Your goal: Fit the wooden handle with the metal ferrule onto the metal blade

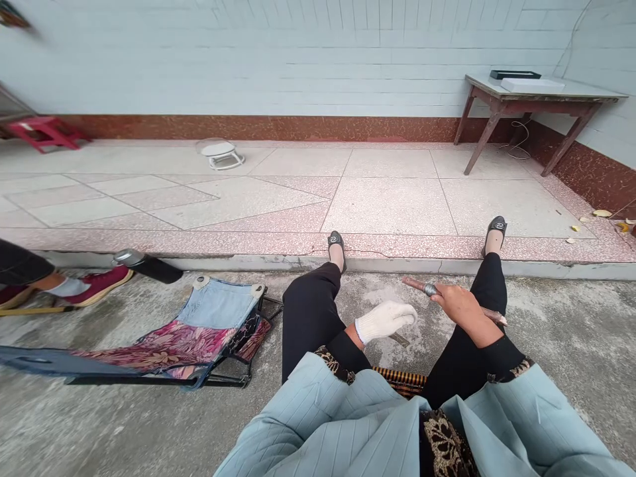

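Note:
My right hand [460,308] is closed around a brown wooden stick [491,316], bare of any glove. A grey coil, like wound wire, circles the stick near its far left end, just past my fingers. My left hand [387,321] wears a white knit glove and hovers between my knees, its fingers curled inward. From beneath the glove a narrow dark strip [399,340] sticks out; whether the hand grips it or it lies on the ground I cannot tell. The two hands are apart.
A folding lounger [163,344] with patched cloth stands at my left, beside a dark bottle [149,265] and another person's red shoe [102,285]. A raised tiled step [387,205] runs ahead, bearing a low white stool [221,154] and a wooden table [541,99]. A woven seat [400,381] shows under me.

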`<control>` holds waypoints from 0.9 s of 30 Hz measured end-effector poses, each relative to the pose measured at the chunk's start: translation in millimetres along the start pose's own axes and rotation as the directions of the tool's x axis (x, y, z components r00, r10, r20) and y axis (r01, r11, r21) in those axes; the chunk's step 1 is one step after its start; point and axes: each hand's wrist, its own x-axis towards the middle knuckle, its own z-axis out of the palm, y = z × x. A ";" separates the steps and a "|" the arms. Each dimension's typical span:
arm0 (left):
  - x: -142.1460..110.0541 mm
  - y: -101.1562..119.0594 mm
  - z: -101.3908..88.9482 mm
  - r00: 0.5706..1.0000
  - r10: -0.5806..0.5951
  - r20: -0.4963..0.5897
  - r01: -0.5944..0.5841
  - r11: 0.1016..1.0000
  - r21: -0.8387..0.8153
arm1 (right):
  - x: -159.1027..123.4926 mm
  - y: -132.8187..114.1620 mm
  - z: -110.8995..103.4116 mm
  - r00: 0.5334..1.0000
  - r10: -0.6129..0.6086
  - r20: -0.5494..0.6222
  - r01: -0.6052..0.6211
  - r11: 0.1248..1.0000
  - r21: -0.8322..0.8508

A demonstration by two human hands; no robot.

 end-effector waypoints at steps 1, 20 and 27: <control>-0.5 -0.7 -3.2 0.999 -0.019 -0.030 0.020 1.000 0.023 | -1.2 -0.9 4.0 0.998 -0.028 0.063 0.028 1.000 -0.006; 6.3 -2.8 10.5 0.997 -0.078 -0.020 0.077 0.996 -0.055 | -12.4 1.8 -26.2 0.974 -0.138 -0.180 0.220 0.777 0.590; 2.0 -1.9 -1.3 0.998 -0.048 -0.034 0.051 0.992 0.118 | -1.2 6.0 -19.7 0.995 -0.016 -0.095 0.030 0.989 0.147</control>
